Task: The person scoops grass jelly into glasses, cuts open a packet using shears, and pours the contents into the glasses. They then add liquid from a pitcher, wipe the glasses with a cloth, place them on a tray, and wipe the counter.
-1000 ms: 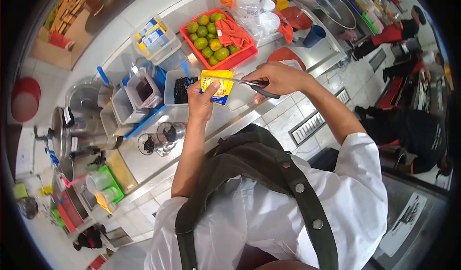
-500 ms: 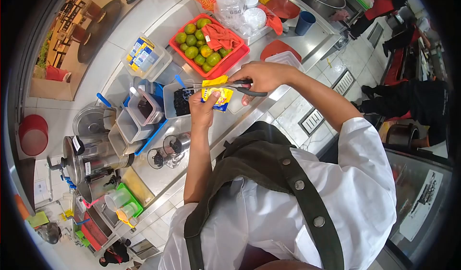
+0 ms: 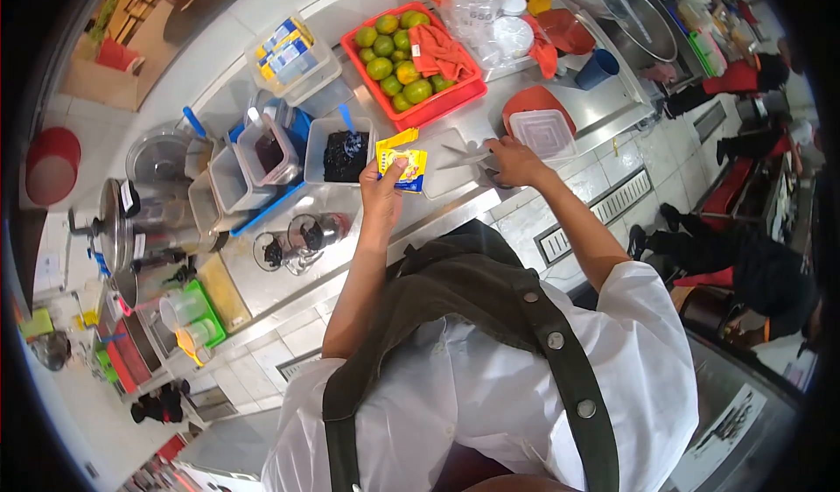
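Note:
My left hand (image 3: 381, 193) pinches a yellow and blue sachet (image 3: 411, 177), its top strip cut through and tilted over to one side. A pair of scissors (image 3: 465, 157) is in my right hand (image 3: 520, 163), blades apart and pointing left, clear of the sachet. Just left of the sachet is a clear tub of black jelly pieces (image 3: 344, 158) with a blue-handled utensil (image 3: 346, 117) in it. Nearer me on the steel counter, glasses (image 3: 306, 231) hold dark pieces at the bottom. A translucent lid (image 3: 444, 177) lies beneath the scissors.
A red crate (image 3: 411, 117) of green citrus fruit with an orange cloth (image 3: 437, 50) stands behind. Stacked plastic containers (image 3: 241, 177) and a large clear dispenser (image 3: 162, 216) are to the left. A lidded plastic box (image 3: 542, 133) sits right. Other people work at the far right.
My right hand has drawn the scissors away from the sachet to the right, and the blades have opened. The sachet's top strip now leans over. The camera view has shifted.

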A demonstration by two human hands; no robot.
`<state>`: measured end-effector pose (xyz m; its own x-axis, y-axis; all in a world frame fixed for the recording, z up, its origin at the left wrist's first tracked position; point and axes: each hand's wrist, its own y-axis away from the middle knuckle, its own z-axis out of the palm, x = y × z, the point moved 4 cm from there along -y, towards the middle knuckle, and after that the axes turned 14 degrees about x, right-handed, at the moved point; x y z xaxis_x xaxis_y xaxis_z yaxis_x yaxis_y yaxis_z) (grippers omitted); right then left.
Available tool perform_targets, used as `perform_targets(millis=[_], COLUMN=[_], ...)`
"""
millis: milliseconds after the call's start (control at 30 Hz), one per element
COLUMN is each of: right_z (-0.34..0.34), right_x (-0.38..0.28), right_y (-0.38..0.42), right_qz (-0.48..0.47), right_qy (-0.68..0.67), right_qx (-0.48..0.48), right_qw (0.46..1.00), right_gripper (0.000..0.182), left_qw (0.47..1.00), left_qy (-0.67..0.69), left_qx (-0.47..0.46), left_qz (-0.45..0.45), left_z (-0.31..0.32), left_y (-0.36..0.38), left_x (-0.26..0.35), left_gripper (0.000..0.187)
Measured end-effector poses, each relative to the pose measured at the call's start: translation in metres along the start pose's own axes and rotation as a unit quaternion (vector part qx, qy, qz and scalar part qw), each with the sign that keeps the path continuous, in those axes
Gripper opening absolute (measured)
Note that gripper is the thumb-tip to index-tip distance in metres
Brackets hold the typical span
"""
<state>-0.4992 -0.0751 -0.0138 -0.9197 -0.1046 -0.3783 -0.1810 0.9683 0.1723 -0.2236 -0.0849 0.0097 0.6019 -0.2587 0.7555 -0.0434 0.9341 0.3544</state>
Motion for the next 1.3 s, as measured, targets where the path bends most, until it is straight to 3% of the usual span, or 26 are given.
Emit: perform_targets(millis=[133,167,267,333,433,533,600,633,733,867,1000,1033,1100,1200,1300], right_z=[0.014,0.018,-0.028,-0.032,-0.044,-0.043,-0.038,-0.034,-0.027,-0.001,0.022,0.032,0.053,0.040,0.032], right_x=[-0.011,-0.016,-0.079,-0.119,-0.171,-0.193,-0.213,-0.224,-0.267,-0.308,-0.334,-0.335,-0.328,-0.336,-0.347], right_y=[-0.008,-0.015,-0.026,-0.024,-0.015,-0.032,-0.044,-0.046,-0.038,-0.030,-0.030,-0.035,-0.060,-0.070,-0.070], right_qz=[-0.006,0.013,0.052,-0.009,-0.138,-0.159,-0.157,-0.154,-0.184,-0.206,-0.197,-0.193,-0.206,-0.210,-0.214], right_qy=[0.126,0.182,-0.084,-0.382,-0.210,-0.245,-0.291,-0.312,-0.307,-0.395,-0.460,-0.479,-0.376,-0.231,-0.154], right_qx=[0.012,-0.026,0.004,0.092,0.267,0.193,0.094,0.042,0.004,-0.043,-0.056,-0.055,-0.128,-0.202,-0.207], right_qw=[0.992,0.983,0.995,0.920,0.930,0.937,0.939,0.937,0.934,0.894,0.864,0.855,0.894,0.928,0.942], right_gripper=[0.065,0.062,0.081,0.084,0.091,0.091,0.089,0.088,0.082,0.075,0.062,0.042,0.034,0.044,0.047], left_qw=[1.000,1.000,0.999,0.997,0.993,0.990,0.990,0.989,0.979,0.948,0.925,0.918,0.894,0.790,0.705], left_qy=[0.001,0.005,0.008,-0.001,0.086,0.128,0.118,0.103,0.070,0.134,0.137,0.081,-0.067,-0.359,-0.567], left_qx=[-0.019,-0.017,-0.014,-0.019,0.041,0.047,0.046,0.089,0.129,0.254,0.299,0.321,0.347,0.396,0.327], left_qz=[-0.001,0.005,0.035,0.072,0.065,0.049,0.059,0.059,0.141,0.140,0.193,0.218,0.277,0.300,0.274], left_z=[0.008,0.012,0.017,0.017,0.013,-0.002,-0.018,-0.021,-0.055,-0.096,-0.121,-0.133,-0.167,-0.201,-0.223], left_y=[0.006,0.008,0.014,0.018,0.026,0.034,0.049,0.060,0.080,0.115,0.142,0.147,0.149,0.147,0.129], left_x=[0.001,0.004,0.006,0.008,0.012,0.028,0.043,0.054,0.068,0.082,0.112,0.120,0.137,0.177,0.204], left_gripper=[0.030,0.033,0.039,0.042,0.035,0.029,0.025,0.019,0.018,0.015,0.013,0.013,0.016,0.024,0.024])
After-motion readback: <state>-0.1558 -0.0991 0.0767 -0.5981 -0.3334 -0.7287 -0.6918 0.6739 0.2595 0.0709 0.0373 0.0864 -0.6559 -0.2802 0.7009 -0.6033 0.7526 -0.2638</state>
